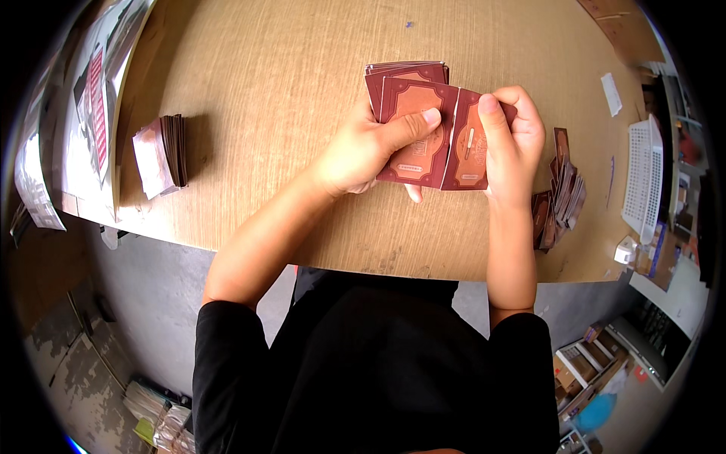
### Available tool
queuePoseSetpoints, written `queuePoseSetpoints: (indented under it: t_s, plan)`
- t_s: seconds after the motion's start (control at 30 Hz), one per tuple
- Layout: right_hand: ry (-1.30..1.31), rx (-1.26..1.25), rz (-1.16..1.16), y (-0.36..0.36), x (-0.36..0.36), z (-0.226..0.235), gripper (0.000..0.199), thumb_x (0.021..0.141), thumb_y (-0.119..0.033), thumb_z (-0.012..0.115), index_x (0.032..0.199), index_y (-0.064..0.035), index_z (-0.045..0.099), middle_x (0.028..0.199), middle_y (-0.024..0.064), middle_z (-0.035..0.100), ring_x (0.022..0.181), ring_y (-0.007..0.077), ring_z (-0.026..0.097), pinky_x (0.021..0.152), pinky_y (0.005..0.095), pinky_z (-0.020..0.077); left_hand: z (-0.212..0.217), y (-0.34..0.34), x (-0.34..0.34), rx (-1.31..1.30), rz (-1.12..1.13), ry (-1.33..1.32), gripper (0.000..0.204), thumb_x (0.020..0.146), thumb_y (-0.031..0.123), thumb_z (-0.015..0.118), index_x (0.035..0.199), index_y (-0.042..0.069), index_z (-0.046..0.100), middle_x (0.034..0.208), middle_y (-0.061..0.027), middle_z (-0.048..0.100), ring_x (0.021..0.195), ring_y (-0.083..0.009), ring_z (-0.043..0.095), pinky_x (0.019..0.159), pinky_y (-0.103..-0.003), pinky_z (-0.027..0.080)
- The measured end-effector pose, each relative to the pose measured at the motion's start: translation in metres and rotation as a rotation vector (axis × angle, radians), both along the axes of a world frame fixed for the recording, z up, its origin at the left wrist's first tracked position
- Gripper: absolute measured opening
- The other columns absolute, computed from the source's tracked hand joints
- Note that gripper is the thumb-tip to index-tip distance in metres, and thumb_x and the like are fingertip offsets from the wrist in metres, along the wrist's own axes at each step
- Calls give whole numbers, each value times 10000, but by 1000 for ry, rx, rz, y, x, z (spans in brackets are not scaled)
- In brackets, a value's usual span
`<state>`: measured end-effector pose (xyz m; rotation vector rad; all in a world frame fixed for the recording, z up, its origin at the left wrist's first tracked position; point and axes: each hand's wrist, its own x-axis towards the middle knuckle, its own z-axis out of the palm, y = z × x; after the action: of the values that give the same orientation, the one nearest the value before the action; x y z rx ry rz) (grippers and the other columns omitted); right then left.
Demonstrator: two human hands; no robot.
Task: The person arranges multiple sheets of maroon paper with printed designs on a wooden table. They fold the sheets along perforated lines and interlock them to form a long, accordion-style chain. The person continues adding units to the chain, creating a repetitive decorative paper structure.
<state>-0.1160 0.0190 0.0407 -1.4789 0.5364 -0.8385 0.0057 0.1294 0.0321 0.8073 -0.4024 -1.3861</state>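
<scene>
Over the table's middle, my left hand (370, 151) is closed on a dark red card (412, 98) with an orange framed panel, its thumb lying across the front. My right hand (514, 140) pinches another such card (463, 170), thumb on top and fingers behind. The two cards meet along a pale line; I cannot tell whether they are joined there. Just behind them, a stack of matching red cards (404, 72) shows at the top, partly hidden by the held card and my left hand.
A bundle of cards (175, 151) stands at the left. Loose cards (563, 193) lie piled beyond my right forearm. Plastic-covered sheets (91, 113) line the left edge, and a white perforated basket (643, 178) sits at the right. The table's near edge (363, 271) runs before my body.
</scene>
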Motion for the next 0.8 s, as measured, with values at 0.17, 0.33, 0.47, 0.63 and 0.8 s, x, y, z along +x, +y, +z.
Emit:
queuePoseSetpoints:
  t_s: [0.17,0.33,0.47,0.63,0.8]
  plan:
    - [64,-147,-54,4,1,13,211,856,-114,593,704,-46,464,583,-69,447,532,-4,362,474,164,302,3,3,-1,-33,13,42,272,855,148,558,1041,-32,471,815,-132,595,590,-200,624,369,-316,528]
    - [-1,-43,44,9,-4,27,189,856,-100,588,717,-44,473,600,-61,465,537,-4,370,483,156,310,9,7,-5,-86,-34,129,282,851,155,561,1052,-18,463,804,-131,591,622,-216,625,374,-332,530]
    - [-68,119,38,17,-11,30,167,851,-102,592,732,-33,496,632,-49,495,550,-1,393,485,157,319,8,9,-8,-120,-119,90,300,848,204,553,1046,-3,463,722,-107,571,595,-211,606,381,-321,530]
    - [-16,103,65,10,-15,30,171,843,-116,600,721,-36,509,604,-28,506,553,15,436,483,177,352,15,10,-20,-29,10,112,287,858,187,541,1060,-1,464,757,-129,585,572,-224,615,376,-328,538]
    - [-97,-37,-141,11,-27,32,177,848,-134,599,722,-43,514,618,-44,486,562,4,400,487,172,333,11,4,-22,-246,-10,402,328,855,187,536,1103,23,397,857,-171,552,640,-250,611,341,-308,525]
